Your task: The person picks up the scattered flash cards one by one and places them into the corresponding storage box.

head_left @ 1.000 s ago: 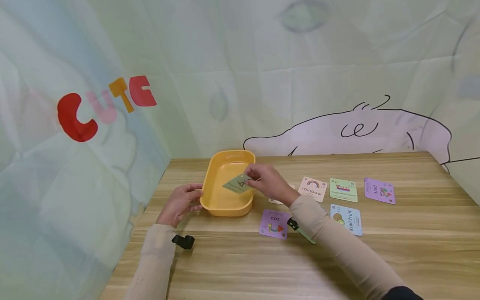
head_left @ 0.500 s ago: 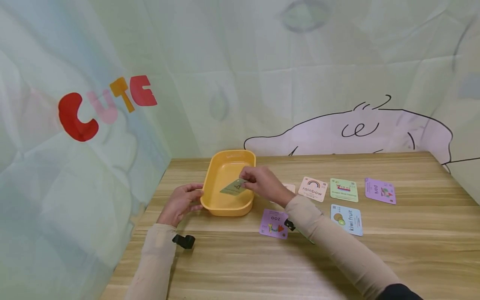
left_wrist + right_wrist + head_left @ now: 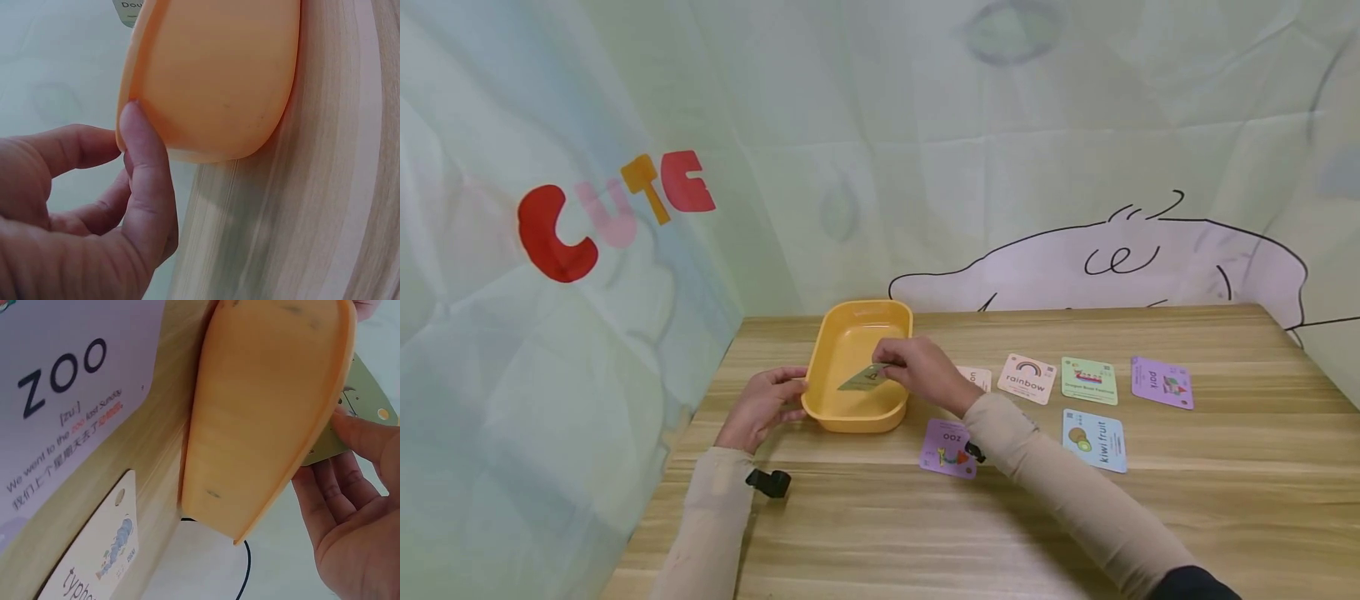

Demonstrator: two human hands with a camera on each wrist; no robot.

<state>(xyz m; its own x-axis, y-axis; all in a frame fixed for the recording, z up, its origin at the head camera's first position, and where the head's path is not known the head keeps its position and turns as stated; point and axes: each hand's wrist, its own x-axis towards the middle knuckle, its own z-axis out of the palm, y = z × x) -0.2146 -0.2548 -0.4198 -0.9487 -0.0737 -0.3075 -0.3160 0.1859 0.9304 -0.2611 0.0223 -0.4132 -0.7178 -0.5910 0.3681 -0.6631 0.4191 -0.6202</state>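
Note:
A yellow plastic tray (image 3: 857,424) stands at the back left of the wooden table. At its near left corner my left hand (image 3: 760,411) pinches the rim between thumb and fingers, as the left wrist view shows closely. My right hand (image 3: 922,371) reaches over the tray's right side, pinching a green word card (image 3: 859,380) by its edge. The card tilts over the tray's inside. Part of its print shows in the right wrist view, where the green card (image 3: 373,394) sticks out past the rim; the fingers cover the rest.
Right of the tray lie a typhoon card (image 3: 94,550), partly hidden by my hand, and a rainbow card (image 3: 1027,379). Farther right are Dragon Boat Festival (image 3: 1088,381) and park cards (image 3: 1162,383). A zoo card (image 3: 947,450) and kiwi fruit card (image 3: 1094,442) lie nearer.
My right hand has shifted slightly left and nearer, with the green card tilting flatter to my view over the tray. My left hand stays on the rim.

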